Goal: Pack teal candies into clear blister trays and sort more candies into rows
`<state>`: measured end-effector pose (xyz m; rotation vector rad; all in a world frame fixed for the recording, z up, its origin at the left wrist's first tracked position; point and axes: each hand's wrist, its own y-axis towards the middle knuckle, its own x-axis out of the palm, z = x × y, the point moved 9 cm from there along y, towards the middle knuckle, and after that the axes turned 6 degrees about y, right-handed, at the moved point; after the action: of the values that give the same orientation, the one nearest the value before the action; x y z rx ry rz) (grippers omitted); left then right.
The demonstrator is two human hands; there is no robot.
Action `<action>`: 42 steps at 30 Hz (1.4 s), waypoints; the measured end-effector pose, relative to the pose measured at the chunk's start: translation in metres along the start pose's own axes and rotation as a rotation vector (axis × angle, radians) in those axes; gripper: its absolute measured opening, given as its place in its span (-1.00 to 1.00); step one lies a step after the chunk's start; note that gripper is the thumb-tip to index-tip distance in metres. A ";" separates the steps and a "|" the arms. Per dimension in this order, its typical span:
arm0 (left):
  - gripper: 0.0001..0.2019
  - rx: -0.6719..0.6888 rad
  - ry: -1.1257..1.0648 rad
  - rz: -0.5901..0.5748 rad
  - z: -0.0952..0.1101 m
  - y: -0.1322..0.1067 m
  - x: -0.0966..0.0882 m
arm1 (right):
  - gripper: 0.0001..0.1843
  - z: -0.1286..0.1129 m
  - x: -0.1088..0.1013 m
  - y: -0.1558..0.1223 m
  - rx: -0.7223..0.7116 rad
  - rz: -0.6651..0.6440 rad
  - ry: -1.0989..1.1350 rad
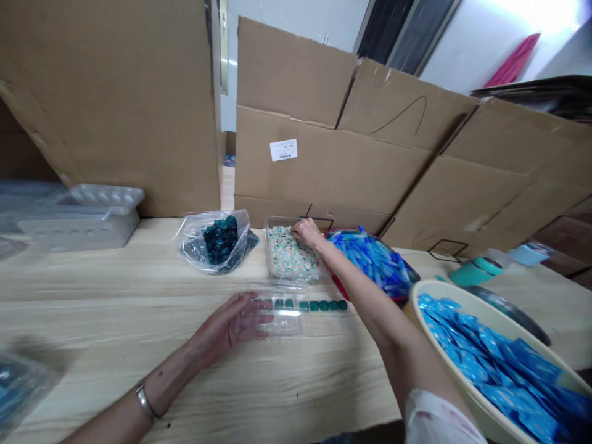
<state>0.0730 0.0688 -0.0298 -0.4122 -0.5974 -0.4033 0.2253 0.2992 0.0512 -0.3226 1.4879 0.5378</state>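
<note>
My left hand (238, 322) lies with its fingers apart against the left end of clear plastic boxes (289, 325) on the table. A row of small dark green pieces (324, 305) runs along these boxes. Farther back, my right hand (307, 232) reaches into a clear container (296, 275) full of small pale pink, white and green pieces (291, 254). Its fingers are curled down among them, and what they pinch is too small to make out. Left of that container sits an open clear bag (192, 250) of dark teal pieces (222, 239).
Blue plastic sticks (370, 259) fill a red tray beside my right forearm. A cream tub (419, 308) of blue packets (490, 357) stands at right, near a teal bottle (475, 270). Grey plastic baskets (87, 225) are at left. Cardboard (314, 166) walls the back.
</note>
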 end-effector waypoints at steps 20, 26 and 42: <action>-0.72 -0.003 0.003 0.002 0.001 -0.001 0.000 | -0.73 -0.005 0.016 0.002 -0.014 -0.020 -0.090; -0.71 -0.008 0.003 0.006 0.001 -0.002 0.001 | -0.70 0.003 0.018 0.002 0.060 -0.005 -0.067; -0.70 -0.022 0.021 0.007 -0.001 0.000 0.000 | -0.77 -0.001 0.015 -0.002 -0.030 0.012 0.018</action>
<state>0.0733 0.0686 -0.0311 -0.4306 -0.5712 -0.4074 0.2253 0.2985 0.0361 -0.3423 1.5011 0.5687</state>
